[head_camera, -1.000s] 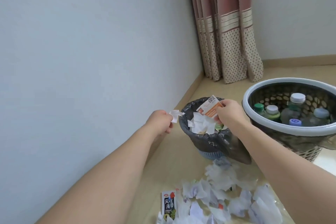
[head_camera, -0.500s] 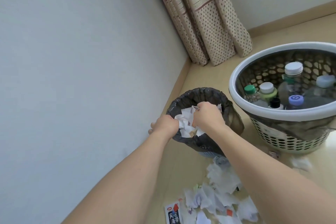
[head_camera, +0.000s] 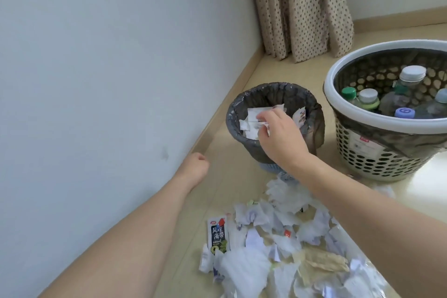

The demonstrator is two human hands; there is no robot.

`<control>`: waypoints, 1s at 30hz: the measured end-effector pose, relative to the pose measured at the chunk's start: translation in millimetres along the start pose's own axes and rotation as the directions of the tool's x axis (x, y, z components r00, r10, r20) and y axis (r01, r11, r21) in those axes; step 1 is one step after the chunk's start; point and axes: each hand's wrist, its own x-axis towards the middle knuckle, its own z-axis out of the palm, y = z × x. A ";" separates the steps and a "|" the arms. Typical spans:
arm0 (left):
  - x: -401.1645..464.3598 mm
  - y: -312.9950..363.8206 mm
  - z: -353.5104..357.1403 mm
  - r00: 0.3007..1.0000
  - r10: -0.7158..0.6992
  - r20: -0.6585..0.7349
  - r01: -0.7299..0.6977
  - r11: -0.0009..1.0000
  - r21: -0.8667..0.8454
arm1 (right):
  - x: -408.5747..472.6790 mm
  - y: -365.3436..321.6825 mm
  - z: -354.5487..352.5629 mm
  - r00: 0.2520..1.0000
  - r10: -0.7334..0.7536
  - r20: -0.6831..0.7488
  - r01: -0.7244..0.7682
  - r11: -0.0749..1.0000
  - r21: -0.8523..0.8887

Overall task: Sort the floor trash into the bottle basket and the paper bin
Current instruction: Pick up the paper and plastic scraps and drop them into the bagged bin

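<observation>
The paper bin (head_camera: pixel 244 100), lined with a dark bag, stands on the floor by the wall and holds crumpled white paper (head_camera: pixel 251 120). My right hand (head_camera: pixel 280 135) reaches into its mouth, thumb and fingers curled onto the paper there. My left hand (head_camera: pixel 194 167) hangs left of the bin near the baseboard, curled in a fist with nothing seen in it. The white-rimmed bottle basket (head_camera: pixel 338 109) to the right holds several capped plastic bottles (head_camera: pixel 411 77). A pile of torn paper and wrappers (head_camera: pixel 285 237) lies on the floor in front of the bin.
A seaweed snack packet (head_camera: pixel 219 234) lies at the pile's left edge. The white wall (head_camera: pixel 108 80) runs along the left. A dotted curtain (head_camera: pixel 302 7) hangs in the corner behind the bin. Bare floor shows between bin and curtain.
My left hand has let go of its paper scrap and pulled back left, away from the bin. My right hand stays over the bin's paper. The view has tilted downward.
</observation>
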 end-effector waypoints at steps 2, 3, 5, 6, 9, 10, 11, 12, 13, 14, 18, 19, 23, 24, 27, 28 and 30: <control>-19.2 -54.8 6.9 0.995 -0.048 0.091 0.052 0.998 -0.034 | -32.5 -14.0 17.8 0.984 -0.082 0.158 0.092 0.994 -0.054; -28.0 -82.0 14.1 0.985 -0.084 0.153 0.092 0.995 -0.046 | -51.7 -18.4 27.2 0.958 -0.102 0.269 0.129 0.988 -0.084; -46.1 -125.5 30.6 0.954 -0.162 0.253 0.180 0.983 -0.048 | -91.0 -24.1 45.1 0.855 -0.061 0.515 0.164 0.974 -0.157; -52.4 -143.1 40.1 0.940 -0.190 0.285 0.212 0.976 -0.049 | -110.4 -26.0 55.2 0.789 0.005 0.614 0.145 0.970 -0.194; -62.0 -178.8 71.8 0.916 -0.198 0.348 0.253 0.960 -0.120 | -163.2 -29.5 84.1 0.639 0.210 0.740 0.016 0.958 -0.285; -65.3 -186.7 81.6 0.914 -0.191 0.357 0.267 0.948 -0.176 | -179.1 -30.5 92.6 0.605 0.244 0.758 -0.001 0.952 -0.306; -69.6 -195.2 90.6 0.911 -0.185 0.369 0.286 0.927 -0.241 | -193.2 -32.6 100.7 0.574 0.269 0.773 0.002 0.944 -0.330; -74.6 -206.1 100.3 0.910 -0.183 0.371 0.304 0.904 -0.300 | -206.3 -35.7 108.9 0.546 0.289 0.787 0.026 0.932 -0.360; -79.7 -216.0 108.8 0.919 -0.187 0.348 0.304 0.897 -0.320 | -216.8 -38.3 115.3 0.526 0.308 0.793 0.057 0.917 -0.394; -85.9 -224.2 114.7 0.932 -0.194 0.307 0.291 0.905 -0.309 | -224.6 -40.1 120.5 0.520 0.323 0.790 0.093 0.899 -0.428; -98.6 -242.7 121.5 0.946 -0.232 0.228 0.298 0.898 -0.324 | -232.1 -42.8 135.7 0.580 0.334 0.743 0.165 0.845 -0.509; -98.9 -243.3 120.0 0.937 -0.241 0.253 0.321 0.880 -0.349 | -231.0 -43.2 138.0 0.597 0.327 0.733 0.168 0.842 -0.512; -92.2 -247.8 110.1 0.908 -0.278 0.314 0.395 0.817 -0.420 | -221.0 -44.6 137.0 0.622 0.309 0.719 0.171 0.843 -0.511; -90.4 -249.7 107.5 0.908 -0.283 0.309 0.400 0.804 -0.439 | -217.0 -45.0 133.9 0.631 0.305 0.713 0.154 0.852 -0.501; -88.4 -249.4 105.9 0.918 -0.244 0.314 0.376 0.791 -0.483 | -199.6 -51.6 116.7 0.668 0.292 0.685 0.084 0.884 -0.459; -89.6 -246.1 106.6 0.921 -0.219 0.323 0.359 0.801 -0.479 | -192.9 -55.4 109.6 0.680 0.284 0.676 0.069 0.893 -0.444; -93.2 -238.8 110.2 0.931 -0.170 0.322 0.308 0.838 -0.450 | -179.4 -64.5 94.8 0.703 0.254 0.664 0.062 0.909 -0.413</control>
